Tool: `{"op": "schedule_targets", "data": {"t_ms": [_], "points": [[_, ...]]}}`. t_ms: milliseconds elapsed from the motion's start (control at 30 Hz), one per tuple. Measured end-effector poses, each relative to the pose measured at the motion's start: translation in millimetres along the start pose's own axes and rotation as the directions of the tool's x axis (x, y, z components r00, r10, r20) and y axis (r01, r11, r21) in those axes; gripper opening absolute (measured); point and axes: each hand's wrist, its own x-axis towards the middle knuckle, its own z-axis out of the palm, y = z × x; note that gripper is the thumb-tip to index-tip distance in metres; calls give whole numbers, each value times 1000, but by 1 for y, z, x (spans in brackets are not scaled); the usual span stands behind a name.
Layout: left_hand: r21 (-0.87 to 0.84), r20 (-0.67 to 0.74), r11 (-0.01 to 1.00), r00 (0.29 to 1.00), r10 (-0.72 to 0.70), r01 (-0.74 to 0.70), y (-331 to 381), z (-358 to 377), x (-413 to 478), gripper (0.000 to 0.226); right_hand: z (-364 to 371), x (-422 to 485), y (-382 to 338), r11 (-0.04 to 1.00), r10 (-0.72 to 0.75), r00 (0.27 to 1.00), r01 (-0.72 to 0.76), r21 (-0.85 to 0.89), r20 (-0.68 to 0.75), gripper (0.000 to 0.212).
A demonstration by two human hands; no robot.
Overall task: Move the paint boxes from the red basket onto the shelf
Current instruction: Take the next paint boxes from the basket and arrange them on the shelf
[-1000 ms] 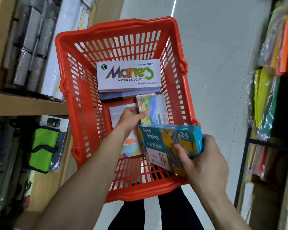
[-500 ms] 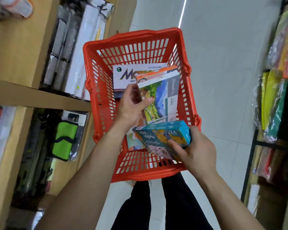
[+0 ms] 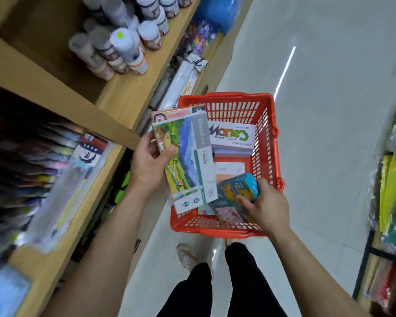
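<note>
The red basket (image 3: 269, 143) stands on the floor in front of me. My left hand (image 3: 148, 165) grips a tall paint box with a landscape picture (image 3: 190, 161), and an orange-topped box (image 3: 176, 112) sits behind it in the same grip, both lifted over the basket's left rim. My right hand (image 3: 266, 208) holds a teal paint box marked 24 (image 3: 237, 191) low inside the basket. A white water colour box (image 3: 231, 135) lies on a stack at the basket's far end. The wooden shelf (image 3: 121, 97) runs along my left.
The upper shelf carries several white bottles (image 3: 124, 45). Below it lie packs of coloured pens (image 3: 55, 156) in plastic. Rolled paper (image 3: 181, 81) leans past the shelf end. A rack with wrapped coloured sheets (image 3: 393, 191) stands on the right. My legs are below the basket.
My left hand has lifted the landscape box and the orange-topped one up and left, out over the basket rim toward the shelf. My view has swung left. The right hand keeps the teal box.
</note>
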Motion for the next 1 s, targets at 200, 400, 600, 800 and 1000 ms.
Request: {"op": "schedule_targets", "data": {"t_ms": [200,400,600,800,1000], "points": [[-55,-122,997,991,-60,54,5,-45,-48,38,-23,19,-27,993,-86,993,92,-76,80,47],[-88,-178,995,982,-69,54,17,-72,-86,40,-52,28,-56,976,-170,980,181,-121,100,49],[-120,-240,993,971,-8,-22,77,-108,-144,40,-147,48,-136,879,-454,874,471,-75,171,53],[-126,-396,975,910,121,-184,139,-166,-221,33,-249,37,-256,695,-709,682,719,11,178,78],[7,-680,948,693,238,-318,176,-262,-312,39,-290,-22,-365,550,-835,527,804,224,159,74]]}}
